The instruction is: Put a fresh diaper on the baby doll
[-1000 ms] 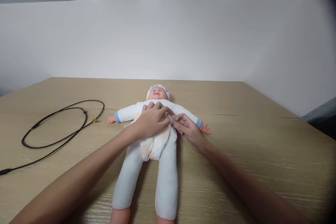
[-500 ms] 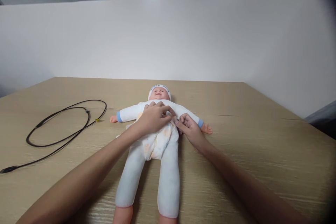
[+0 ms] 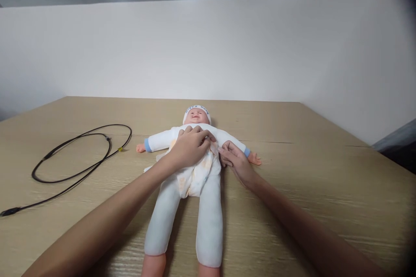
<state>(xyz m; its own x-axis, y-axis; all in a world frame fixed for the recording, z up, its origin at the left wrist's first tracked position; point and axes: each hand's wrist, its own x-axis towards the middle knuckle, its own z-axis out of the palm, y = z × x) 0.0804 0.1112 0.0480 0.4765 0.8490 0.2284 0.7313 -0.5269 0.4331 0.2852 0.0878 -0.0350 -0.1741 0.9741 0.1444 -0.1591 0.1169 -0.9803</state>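
A baby doll [image 3: 211, 207] in white clothes with blue cuffs lies on its back, feet toward me. A white diaper [image 3: 195, 179] with pale orange prints covers its hips and belly. Across the diaper's upper front lies my left hand [image 3: 191, 147], fingers bent over the top edge and thumb close to the index finger, holding it down. My right hand [image 3: 236, 160] is closed at the diaper's right side, thumb and index finger pinching a pale fastening tab [image 3: 215, 149]. On the left side, another white flap of the diaper sticks out past my left wrist.
A looped black cable [image 3: 87, 172] with a yellow tag lies on the wooden table [image 3: 308, 190] to the left. A pale partition wall [image 3: 195, 52] rises behind the table's far edge and along the right.
My right hand has shifted slightly, drawing the tab into clearer view. The left thumb has come closer to its index finger. The doll stays in place.
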